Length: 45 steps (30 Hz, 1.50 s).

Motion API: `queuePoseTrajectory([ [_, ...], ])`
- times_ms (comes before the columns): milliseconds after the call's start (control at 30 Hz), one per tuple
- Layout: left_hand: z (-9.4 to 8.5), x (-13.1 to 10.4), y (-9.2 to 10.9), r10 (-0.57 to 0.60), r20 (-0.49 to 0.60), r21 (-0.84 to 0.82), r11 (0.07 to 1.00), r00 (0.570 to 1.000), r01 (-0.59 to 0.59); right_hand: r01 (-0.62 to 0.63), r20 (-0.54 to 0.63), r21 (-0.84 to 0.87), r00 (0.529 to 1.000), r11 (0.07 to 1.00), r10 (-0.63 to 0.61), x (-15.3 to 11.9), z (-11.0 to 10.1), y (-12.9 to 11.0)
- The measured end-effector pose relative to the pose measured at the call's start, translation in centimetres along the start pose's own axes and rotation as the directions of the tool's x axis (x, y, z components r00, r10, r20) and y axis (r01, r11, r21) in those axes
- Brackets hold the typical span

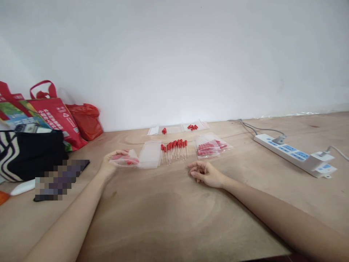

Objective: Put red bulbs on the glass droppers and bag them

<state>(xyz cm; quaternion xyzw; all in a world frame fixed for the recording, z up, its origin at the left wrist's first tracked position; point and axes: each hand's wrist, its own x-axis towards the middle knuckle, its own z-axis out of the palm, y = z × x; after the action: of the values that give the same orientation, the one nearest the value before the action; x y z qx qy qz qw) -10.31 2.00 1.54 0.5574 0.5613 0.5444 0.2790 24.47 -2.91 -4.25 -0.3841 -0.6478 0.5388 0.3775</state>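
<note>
My left hand (120,154) is closed on a clear zip bag (133,162) with red pieces inside, held at the left of the work area. Touching its right side in view is a flat stack of clear plastic bags (150,154). Beside the stack lie several slim pale tubes with red bulb-like ends (174,149), which look like droppers, in a rough row. My right hand (204,173) hovers over or rests on the table, fingers loosely curled and apart, nothing visible in it. Just beyond it are filled clear bags (209,147) of red-ended pieces.
Toward the wall lie clear bags (174,129) and small red pieces (192,127). A white power strip (291,153) with cables stands at the right. Shopping bags (58,116), a red plastic bag (85,120), a black pouch (35,153) and a blurred-out flat object (64,180) fill the left.
</note>
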Motion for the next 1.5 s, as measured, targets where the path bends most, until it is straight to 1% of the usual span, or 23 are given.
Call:
queuePoseTrajectory([
  [100, -0.8, 0.2, -1.0, 0.040, 0.079, 0.126, 0.991, 0.996, -0.050, 0.002, 0.001, -0.009, 1.000, 1.000, -0.002, 0.0, 0.0, 0.1],
  [200, -2.2, 0.7, -1.7, 0.065, 0.120, 0.260, 0.961, 0.991, -0.094, 0.011, 0.001, -0.010, 1.000, 1.000, -0.011, 0.0, 0.0, 0.1],
  [300, -3.5, 1.0, -1.8, 0.137, 0.080, 0.502, 0.850, 0.987, -0.158, 0.012, 0.006, -0.018, 1.000, 1.000, -0.011, 0.0, 0.0, 0.1],
  [367, -3.6, 0.9, -1.4, 0.183, 0.054, 0.611, 0.772, 0.982, -0.178, 0.011, 0.010, -0.024, 1.000, 1.000, -0.010, 0.0, 0.0, 0.1],
  [433, -2.4, 0.5, -1.0, 0.195, 0.085, 0.621, 0.757, 0.977, -0.205, 0.012, 0.010, -0.027, 1.000, 1.000, -0.011, 0.0, 0.0, 0.1],
  [533, 0.7, -0.4, -0.6, 0.186, 0.256, 0.603, 0.736, 0.949, -0.307, 0.015, 0.008, -0.033, 1.000, 0.999, -0.015, 0.0, 0.0, 0.1],
  [567, 1.8, -0.7, -0.6, 0.184, 0.331, 0.591, 0.724, 0.925, -0.355, 0.015, 0.009, -0.040, 1.000, 0.999, -0.015, 0.0, 0.0, 0.1],
  [600, 2.8, -0.9, -0.6, 0.195, 0.424, 0.592, 0.680, 0.884, -0.433, 0.016, 0.009, -0.047, 1.000, 0.999, -0.016, 0.0, 0.0, 0.1],
  [700, 4.6, -1.1, -0.6, 0.144, 0.541, 0.633, 0.579, 0.829, -0.514, 0.017, 0.008, -0.066, 1.000, 0.998, -0.016, 0.0, 0.0, 0.1],
  [800, 5.0, -0.8, -0.6, 0.106, 0.555, 0.681, 0.512, 0.825, -0.524, 0.011, 0.009, -0.068, 1.000, 0.998, -0.010, 0.0, 0.0, 0.1],
  [967, 5.0, -0.8, -0.1, 0.147, 0.491, 0.747, 0.436, 0.859, -0.502, 0.009, -0.002, -0.051, 1.000, 0.999, -0.009, -0.1, 0.0, -0.1],
  [1067, 5.5, -2.0, 1.2, 0.243, 0.431, 0.769, 0.406, 0.869, -0.495, 0.005, -0.010, -0.053, 1.000, 0.999, -0.006, -0.2, 0.2, -0.2],
  [1100, 5.8, -2.6, 1.8, 0.327, 0.409, 0.763, 0.389, 0.852, -0.516, 0.003, -0.015, -0.059, 1.000, 0.998, -0.004, -0.2, 0.2, -0.2],
  [1133, 6.2, -3.4, 2.3, 0.409, 0.433, 0.728, 0.367, 0.804, -0.579, 0.003, -0.028, -0.061, 1.000, 0.998, -0.004, -0.2, 0.3, -0.3],
  [1167, 6.7, -4.2, 2.9, 0.476, 0.497, 0.658, 0.339, 0.726, -0.673, 0.006, -0.054, -0.058, 0.998, 0.998, -0.009, -0.1, 0.3, -0.3],
  [1200, 7.1, -5.1, 3.4, 0.528, 0.599, 0.534, 0.296, 0.602, -0.792, 0.015, -0.094, -0.051, 0.995, 0.999, -0.020, -0.1, 0.2, -0.3],
  [1233, 7.6, -5.9, 3.9, 0.567, 0.695, 0.370, 0.245, 0.442, -0.896, 0.027, -0.145, -0.043, 0.989, 0.999, -0.033, 0.0, 0.1, -0.2],
  [1267, 7.9, -6.7, 4.3, 0.572, 0.765, 0.213, 0.210, 0.297, -0.954, 0.042, -0.204, -0.035, 0.978, 0.999, -0.048, 0.1, 0.0, -0.2],
  [1300, 8.2, -7.3, 4.6, 0.555, 0.806, 0.107, 0.204, 0.205, -0.973, 0.053, -0.261, -0.029, 0.963, 0.998, -0.059, 0.2, -0.2, -0.1],
  [1333, 8.4, -7.7, 4.9, 0.520, 0.837, 0.053, 0.235, 0.172, -0.971, 0.055, -0.306, -0.027, 0.950, 0.998, -0.061, 0.3, -0.5, 0.0],
  [1367, 8.4, -8.1, 5.1, 0.473, 0.861, 0.046, 0.291, 0.186, -0.955, 0.046, -0.331, -0.031, 0.942, 0.998, -0.053, 0.4, -0.7, 0.1],
  [1400, 8.4, -8.3, 5.3, 0.426, 0.874, 0.073, 0.358, 0.233, -0.931, 0.033, -0.340, -0.042, 0.940, 0.999, -0.045, 0.5, -1.0, 0.2],
  [1500, 8.4, -8.9, 5.4, 0.296, 0.849, 0.237, 0.526, 0.437, -0.817, 0.019, -0.338, -0.125, 0.939, 0.992, -0.061, 0.8, -1.5, 0.8],
])
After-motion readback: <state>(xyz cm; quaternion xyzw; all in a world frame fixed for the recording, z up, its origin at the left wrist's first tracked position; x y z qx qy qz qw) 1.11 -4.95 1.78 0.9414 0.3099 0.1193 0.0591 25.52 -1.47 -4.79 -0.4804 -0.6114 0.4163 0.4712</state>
